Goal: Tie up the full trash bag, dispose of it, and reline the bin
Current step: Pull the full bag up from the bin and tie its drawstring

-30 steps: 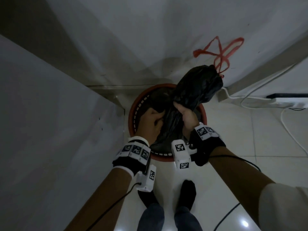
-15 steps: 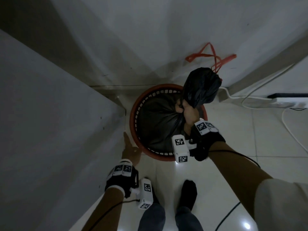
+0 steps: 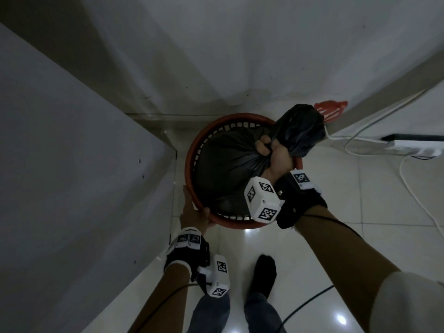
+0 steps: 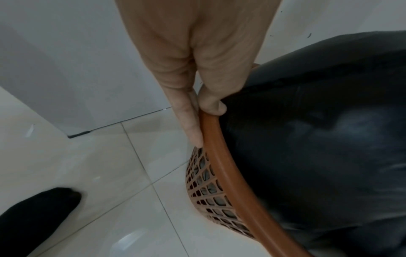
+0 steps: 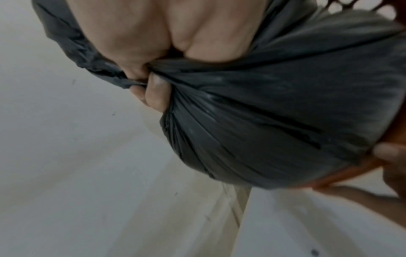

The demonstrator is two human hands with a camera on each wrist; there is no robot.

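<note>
Bag: black trash bag (image 3: 228,169) is seated in the red mesh bin (image 3: 192,150); its gathered neck is raised above the far right rim
Right hand: right hand (image 3: 276,155) is fisted tight round the twisted neck (loose top flares beyond the fist)
Left hand: left hand (image 3: 192,212) is clamped on the near-left rim; thumb inside, fingers outside
Floor: pale tiles (image 3: 312,248); white cable (image 3: 360,138) is seen at right

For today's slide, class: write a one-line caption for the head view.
Right hand grips the gathered neck of the black trash bag while the left hand holds the orange bin's rim.
</note>
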